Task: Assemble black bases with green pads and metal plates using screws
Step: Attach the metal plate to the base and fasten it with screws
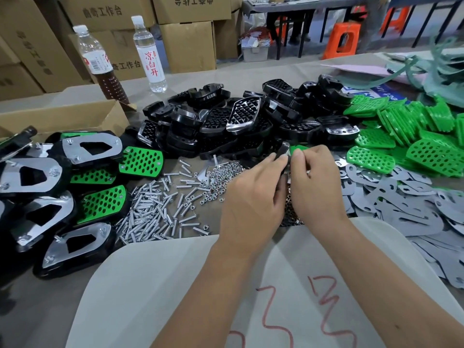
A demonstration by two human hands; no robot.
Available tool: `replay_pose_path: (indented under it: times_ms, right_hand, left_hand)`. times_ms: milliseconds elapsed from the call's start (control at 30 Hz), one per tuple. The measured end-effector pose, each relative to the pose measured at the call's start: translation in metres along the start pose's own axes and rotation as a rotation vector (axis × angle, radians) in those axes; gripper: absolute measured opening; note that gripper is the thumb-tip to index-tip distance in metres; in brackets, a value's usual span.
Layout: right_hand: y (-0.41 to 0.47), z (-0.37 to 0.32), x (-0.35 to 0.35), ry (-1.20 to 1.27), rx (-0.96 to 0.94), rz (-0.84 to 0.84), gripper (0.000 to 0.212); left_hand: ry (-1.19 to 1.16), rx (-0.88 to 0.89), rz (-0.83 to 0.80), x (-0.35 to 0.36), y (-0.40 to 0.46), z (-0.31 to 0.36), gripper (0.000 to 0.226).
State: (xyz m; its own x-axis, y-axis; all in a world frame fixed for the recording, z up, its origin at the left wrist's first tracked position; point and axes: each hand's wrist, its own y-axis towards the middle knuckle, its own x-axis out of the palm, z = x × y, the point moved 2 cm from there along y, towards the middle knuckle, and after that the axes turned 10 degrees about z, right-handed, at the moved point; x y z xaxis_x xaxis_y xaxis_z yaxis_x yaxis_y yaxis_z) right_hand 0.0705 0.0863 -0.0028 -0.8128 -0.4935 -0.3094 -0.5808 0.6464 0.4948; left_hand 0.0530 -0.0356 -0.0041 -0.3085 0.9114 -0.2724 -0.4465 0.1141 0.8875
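Note:
Both hands hold one black base with a green pad point(288, 156) upright on its edge at the table's middle. My left hand point(253, 194) grips its left side, fingers curled round it. My right hand point(316, 182) pinches its top right edge, where the green pad shows. Loose screws point(155, 214) and nuts point(221, 177) lie to the left of my hands. A heap of black bases point(238, 121) sits behind. Green pads point(411, 136) pile up at the right, grey metal plates point(401, 204) in front of them.
Finished black-and-green assemblies point(82, 182) are stacked at the left. An open cardboard box point(62, 116) and two bottles point(148, 51) stand at the back left, with more boxes behind. A white cloth point(175, 285) with red marks covers the near edge.

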Motion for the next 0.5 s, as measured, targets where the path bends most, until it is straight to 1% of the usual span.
replay_pose_path:
  times_ms: [67, 100, 133, 167, 267, 333, 400, 500]
  right_hand:
    - [0.0, 0.001, 0.0, 0.011, 0.024, -0.012, 0.047]
    - [0.001, 0.001, 0.0, 0.034, 0.01, -0.031, 0.045]
    - [0.001, 0.002, -0.001, 0.056, -0.017, -0.055, 0.04]
    - [0.002, 0.003, -0.001, 0.058, -0.07, -0.076, 0.034]
    - [-0.001, 0.001, -0.001, -0.073, -0.314, -0.144, 0.016]
    - [-0.005, -0.001, 0.0, -0.115, -0.367, -0.162, 0.006]
    - [-0.004, 0.003, 0.0, -0.163, -0.34, -0.211, 0.007]
    - [-0.004, 0.008, 0.003, -0.517, -0.398, -0.487, 0.024]
  left_hand:
    - [0.0, 0.017, 0.002, 0.001, 0.0, -0.004, 0.023]
    - [0.0, -0.006, 0.009, -0.001, 0.0, -0.008, 0.023]
    - [0.003, -0.066, 0.025, -0.003, 0.0, -0.012, 0.024]
    - [0.005, -0.175, 0.05, -0.006, 0.001, -0.018, 0.027]
    - [-0.067, -0.625, 0.106, -0.011, 0.0, -0.034, 0.038]
    - [-0.145, -0.791, 0.171, -0.012, -0.001, -0.043, 0.038]
    - [-0.198, -0.916, 0.261, -0.013, 0.0, -0.051, 0.034]
    - [-0.381, -1.149, 0.346, -0.009, -0.001, -0.061, 0.033]
